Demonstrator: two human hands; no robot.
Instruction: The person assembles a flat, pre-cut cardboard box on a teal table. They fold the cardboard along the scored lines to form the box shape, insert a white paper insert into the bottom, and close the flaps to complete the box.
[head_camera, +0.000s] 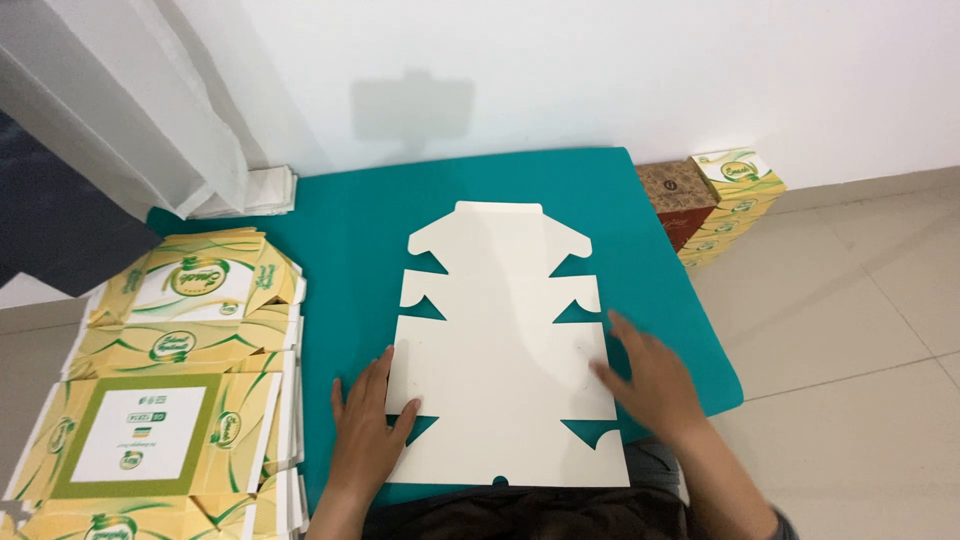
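White card lies flat under both your hands: your left hand (368, 425) rests open, fingers spread, on the near left edge of the unfolded box blank (505, 340), and your right hand (650, 385) lies open on its right edge, slightly farther up. The blank's long axis runs straight away from you across the teal mat (350, 230). Left of your left hand sits a stack of printed yellow blanks (170, 380); beyond your right, folded boxes (725, 205).

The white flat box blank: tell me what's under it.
The white flat box blank lies on a teal mat, which shows all around it and through its notches. The left hand and right hand press on top. Anything beneath its middle is covered.
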